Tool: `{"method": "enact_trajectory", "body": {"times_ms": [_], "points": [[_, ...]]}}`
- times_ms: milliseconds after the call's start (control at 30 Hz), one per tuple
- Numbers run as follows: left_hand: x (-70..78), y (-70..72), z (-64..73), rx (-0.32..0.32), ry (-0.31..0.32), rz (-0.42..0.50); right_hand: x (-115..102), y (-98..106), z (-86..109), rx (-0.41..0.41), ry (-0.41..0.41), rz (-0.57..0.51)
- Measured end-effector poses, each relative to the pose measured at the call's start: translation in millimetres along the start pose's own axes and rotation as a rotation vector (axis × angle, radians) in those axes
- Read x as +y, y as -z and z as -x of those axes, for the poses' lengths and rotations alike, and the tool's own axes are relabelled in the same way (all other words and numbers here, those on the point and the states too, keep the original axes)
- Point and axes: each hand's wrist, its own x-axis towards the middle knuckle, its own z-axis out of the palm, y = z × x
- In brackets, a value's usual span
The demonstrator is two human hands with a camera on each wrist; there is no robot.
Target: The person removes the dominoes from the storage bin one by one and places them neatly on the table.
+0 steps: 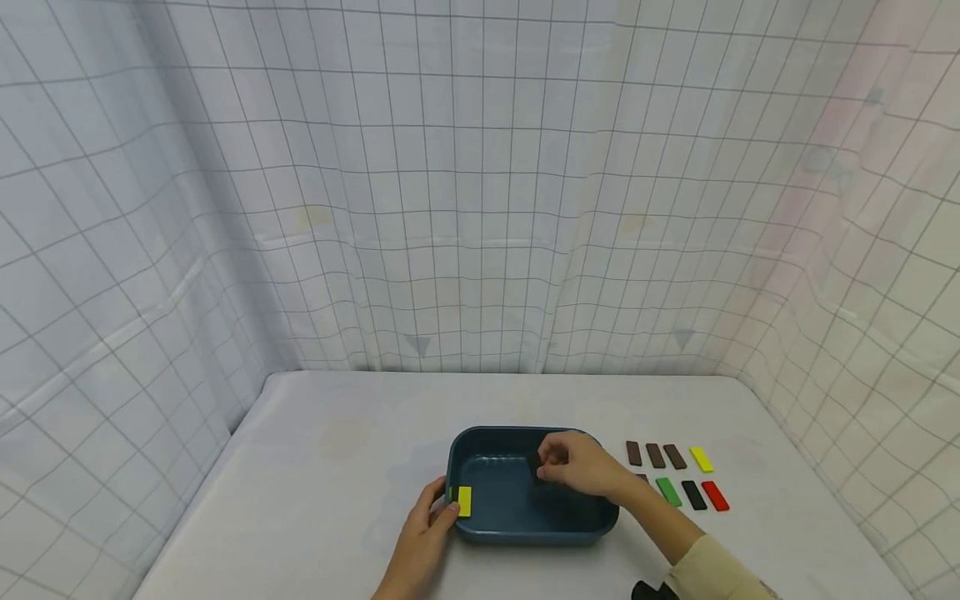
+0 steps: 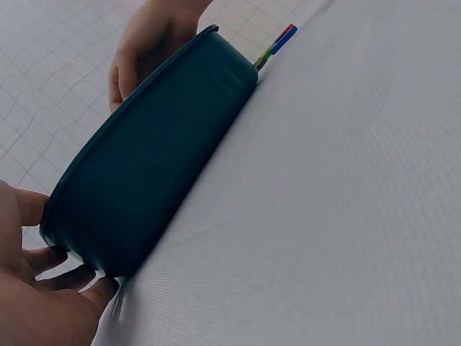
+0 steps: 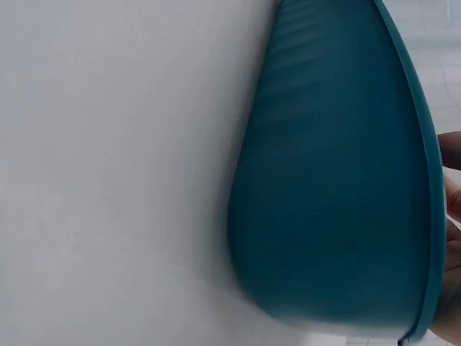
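A dark blue plastic bin (image 1: 517, 533) sits on the white table. My left hand (image 1: 422, 537) grips its left end, thumb at the rim and fingers on the outer wall, as the left wrist view shows too. Over the bin's inside, my right hand (image 1: 581, 467) pinches a dark rectangular tile (image 1: 536, 463), largely covered by the fingers. Against the bin's left inner wall stands a yellow tile (image 1: 465, 502), with a dark and a green edge beside it. In the right wrist view the bin's wall (image 3: 331, 180) hides most of the right hand (image 3: 452, 238).
Right of the bin lie two rows of tiles: several brown ones (image 1: 656, 456), a yellow one (image 1: 702, 459), a green one (image 1: 668, 492), a black one (image 1: 693, 495) and a red one (image 1: 716, 496). White gridded curtains (image 1: 480, 250) surround the table (image 1: 315, 467).
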Motion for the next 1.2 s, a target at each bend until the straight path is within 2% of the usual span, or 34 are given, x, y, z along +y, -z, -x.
{"method": "enact_trajectory", "body": {"times_ms": [700, 1200], "points": [[-0.7, -1.5, 0.5, 0.017, 0.000, -0.022, 6.8, 33.1, 46.1, 0.041, -0.063, -0.107], [-0.4, -0.4, 0.3, 0.010, -0.015, -0.018, 30.5, 53.5, 83.7, 0.099, -0.180, -0.178]]}}
